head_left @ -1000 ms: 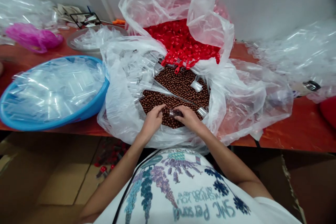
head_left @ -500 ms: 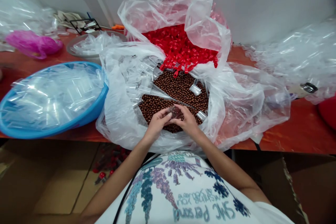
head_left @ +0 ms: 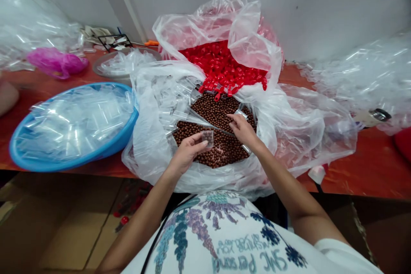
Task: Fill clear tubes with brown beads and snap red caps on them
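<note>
My left hand [head_left: 189, 150] pinches a small clear plastic tube [head_left: 207, 138] between thumb and fingers, above a heap of brown balls [head_left: 213, 109]. Some brown shows through its wall, but I cannot tell whether balls are inside or behind it. My right hand [head_left: 244, 130] hovers over the heap's right side with fingers apart and nothing visible in them. Close to its fingertips lies another clear tube [head_left: 241, 112]. The balls sit in a wide white plastic bag [head_left: 146, 137], with many clear tubes [head_left: 173, 98] piled on its left. A long, pointed, clear piece [head_left: 201, 120] crosses the balls.
Behind the balls, small red plastic pieces [head_left: 221, 62] spill from a clear bag [head_left: 186, 30]. A blue basin [head_left: 123, 152] of clear tubes stands at left, near a pink bag [head_left: 59, 62]. More clear bags [head_left: 369, 72] are at right on the red table [head_left: 375, 162]. Cardboard lies below.
My hands, together around the clear tube before, have parted. The left keeps the tube; the right has moved up and right toward the loose tube. The view has shifted slightly.
</note>
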The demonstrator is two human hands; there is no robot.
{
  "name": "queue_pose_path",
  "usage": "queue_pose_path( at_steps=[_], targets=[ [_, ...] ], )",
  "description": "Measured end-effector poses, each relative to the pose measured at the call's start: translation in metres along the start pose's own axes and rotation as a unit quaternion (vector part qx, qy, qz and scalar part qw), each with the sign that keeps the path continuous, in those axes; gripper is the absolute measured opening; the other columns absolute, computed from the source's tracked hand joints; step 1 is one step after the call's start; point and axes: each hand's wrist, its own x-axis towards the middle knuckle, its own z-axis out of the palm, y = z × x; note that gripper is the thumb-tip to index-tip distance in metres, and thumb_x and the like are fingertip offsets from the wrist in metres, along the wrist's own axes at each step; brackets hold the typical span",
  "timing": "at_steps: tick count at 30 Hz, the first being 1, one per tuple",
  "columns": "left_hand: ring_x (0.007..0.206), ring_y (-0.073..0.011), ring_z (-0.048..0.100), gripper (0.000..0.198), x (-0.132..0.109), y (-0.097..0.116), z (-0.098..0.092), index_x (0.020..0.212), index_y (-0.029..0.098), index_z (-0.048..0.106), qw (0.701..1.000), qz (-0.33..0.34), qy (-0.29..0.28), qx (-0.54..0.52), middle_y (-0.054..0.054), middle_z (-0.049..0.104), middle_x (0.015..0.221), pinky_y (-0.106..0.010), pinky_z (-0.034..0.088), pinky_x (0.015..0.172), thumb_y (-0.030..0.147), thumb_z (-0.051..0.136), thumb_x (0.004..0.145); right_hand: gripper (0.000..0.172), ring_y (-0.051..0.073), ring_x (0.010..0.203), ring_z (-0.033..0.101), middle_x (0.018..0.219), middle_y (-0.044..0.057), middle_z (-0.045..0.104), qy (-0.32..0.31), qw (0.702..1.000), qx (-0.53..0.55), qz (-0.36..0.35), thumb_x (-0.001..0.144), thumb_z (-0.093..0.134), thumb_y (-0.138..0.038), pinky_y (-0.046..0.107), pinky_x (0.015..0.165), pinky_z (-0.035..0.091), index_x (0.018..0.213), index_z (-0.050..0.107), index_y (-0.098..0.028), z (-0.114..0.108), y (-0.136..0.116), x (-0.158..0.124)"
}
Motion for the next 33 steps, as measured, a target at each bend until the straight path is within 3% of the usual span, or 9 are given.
queue_pose_path(
  at_steps=[5, 10, 16, 19, 22, 25, 28, 30, 33],
  targets=[
    [0.091, -0.0159, 0.063, 0.04, 0.002, -0.002, -0.002, 0.109, 0.017, 0.066, 1.0, -0.002, 0.017, -0.001, -0.007, 0.067, 0.107, -0.028, 0.048, 0.088, 0.021, 0.073, 0.069, 0.036, 0.02, 0.104, 0.053, 0.11, 0.009, 0.058, -0.002, 0.996, -0.074, -0.057, 0.083, 0.044, -0.009, 0.038, 0.095, 0.043, 0.115, 0.059, -0.019, 0.008, 0.008, 0.028],
    [0.092, -0.0158, 0.063, 0.039, 0.014, -0.002, -0.002, 0.106, 0.015, 0.067, 0.999, 0.014, 0.027, -0.013, -0.006, 0.068, 0.106, -0.029, 0.049, 0.088, 0.017, 0.074, 0.067, 0.037, 0.021, 0.106, 0.053, 0.116, 0.01, 0.059, 0.008, 0.986, -0.153, -0.058, 0.087, 0.039, -0.01, 0.036, 0.096, 0.042, 0.116, 0.06, -0.017, 0.016, 0.014, 0.072],
    [0.091, -0.0162, 0.064, 0.04, 0.014, 0.004, -0.004, 0.105, 0.014, 0.067, 0.999, -0.002, 0.033, -0.036, -0.007, 0.068, 0.105, -0.029, 0.049, 0.089, 0.012, 0.073, 0.066, 0.05, 0.024, 0.114, 0.047, 0.138, 0.009, 0.043, -0.025, 0.958, -0.281, -0.049, 0.088, 0.032, -0.008, 0.036, 0.09, 0.042, 0.134, 0.044, -0.024, 0.029, 0.014, 0.109],
    [0.09, -0.0169, 0.065, 0.04, 0.009, 0.007, -0.008, 0.106, 0.013, 0.066, 0.999, -0.012, 0.03, -0.044, -0.008, 0.068, 0.103, -0.028, 0.05, 0.088, 0.01, 0.071, 0.066, 0.036, 0.024, 0.103, 0.05, 0.123, 0.011, 0.052, -0.058, 0.942, -0.325, -0.06, 0.091, 0.037, -0.017, 0.034, 0.08, 0.044, 0.121, 0.056, -0.023, 0.029, 0.008, 0.108],
    [0.087, -0.017, 0.066, 0.037, 0.008, 0.009, -0.012, 0.103, 0.012, 0.067, 0.997, -0.021, 0.045, -0.06, -0.008, 0.069, 0.099, -0.028, 0.052, 0.086, 0.009, 0.069, 0.066, 0.024, 0.025, 0.098, 0.048, 0.103, 0.012, 0.057, -0.069, 0.941, -0.32, -0.085, 0.088, 0.049, -0.027, 0.034, 0.081, 0.041, 0.106, 0.064, -0.021, 0.023, 0.001, 0.095],
    [0.083, -0.0169, 0.066, 0.031, 0.011, 0.008, -0.014, 0.098, 0.011, 0.068, 0.996, -0.022, 0.049, -0.07, -0.009, 0.07, 0.096, -0.03, 0.053, 0.083, 0.009, 0.067, 0.068, 0.022, 0.025, 0.101, 0.046, 0.102, 0.01, 0.056, -0.017, 0.971, -0.224, -0.086, 0.084, 0.058, -0.035, 0.037, 0.088, 0.038, 0.1, 0.065, -0.022, 0.017, -0.009, 0.075],
    [0.084, -0.0182, 0.067, 0.031, 0.013, 0.004, -0.011, 0.099, 0.012, 0.067, 0.997, -0.027, 0.026, -0.071, -0.009, 0.07, 0.095, -0.033, 0.053, 0.083, 0.011, 0.068, 0.068, 0.022, 0.021, 0.097, 0.052, 0.101, 0.006, 0.06, 0.006, 0.999, 0.006, -0.04, 0.083, 0.058, -0.04, 0.035, 0.087, 0.04, 0.096, 0.064, -0.023, 0.012, -0.023, 0.049],
    [0.087, -0.0195, 0.067, 0.033, 0.013, 0.0, -0.007, 0.101, 0.012, 0.067, 0.998, -0.028, 0.009, -0.063, -0.009, 0.069, 0.098, -0.033, 0.053, 0.084, 0.012, 0.069, 0.068, 0.026, 0.017, 0.084, 0.058, 0.092, 0.003, 0.065, -0.014, 0.98, 0.197, 0.033, 0.084, 0.056, -0.044, 0.03, 0.076, 0.045, 0.097, 0.062, -0.022, 0.01, -0.033, 0.031],
    [0.086, -0.0194, 0.067, 0.032, 0.011, -0.005, 0.0, 0.101, 0.013, 0.067, 0.998, -0.036, 0.0, -0.049, -0.008, 0.068, 0.1, -0.032, 0.054, 0.081, 0.016, 0.07, 0.069, 0.034, 0.013, 0.067, 0.058, 0.081, 0.001, 0.068, -0.034, 0.912, 0.383, 0.143, 0.08, 0.058, -0.05, 0.024, 0.061, 0.045, 0.097, 0.062, -0.02, 0.009, -0.044, 0.006]
  ],
)
